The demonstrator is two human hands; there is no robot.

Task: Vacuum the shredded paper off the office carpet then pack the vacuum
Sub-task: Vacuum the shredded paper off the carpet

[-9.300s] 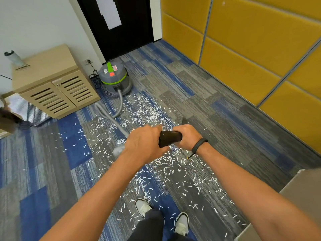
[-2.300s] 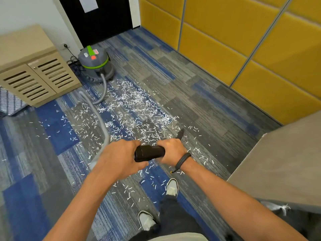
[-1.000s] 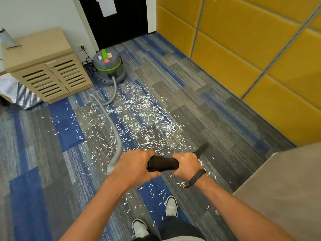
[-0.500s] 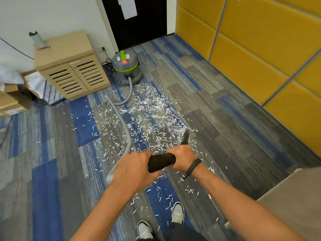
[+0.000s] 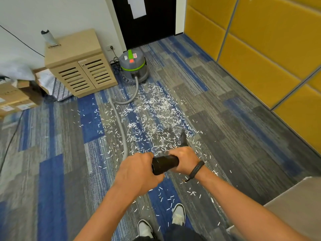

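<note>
Presently both hands, left (image 5: 137,174) and right (image 5: 184,160), grip the black plastic vacuum wand (image 5: 164,164); its nozzle (image 5: 183,139) is partly hidden among white shredded paper (image 5: 152,115) on the carpet; grey-green canister vacuum (image 5: 133,66) stands by the door.

grey and blue striped carpet tiles (image 5: 52,171) covered the floor. yellow padded panels (image 5: 260,49) lined the right wall, a black door (image 5: 149,23) stood at the far end, and a slatted wooden cabinet (image 5: 78,63) sat against the white wall (image 5: 52,14).

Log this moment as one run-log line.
phase: vacuuming | left hand: grips black wand | right hand: grips wand | nozzle: on carpet | shredded paper: mostly remaining | vacuum: beside cabinet
</note>
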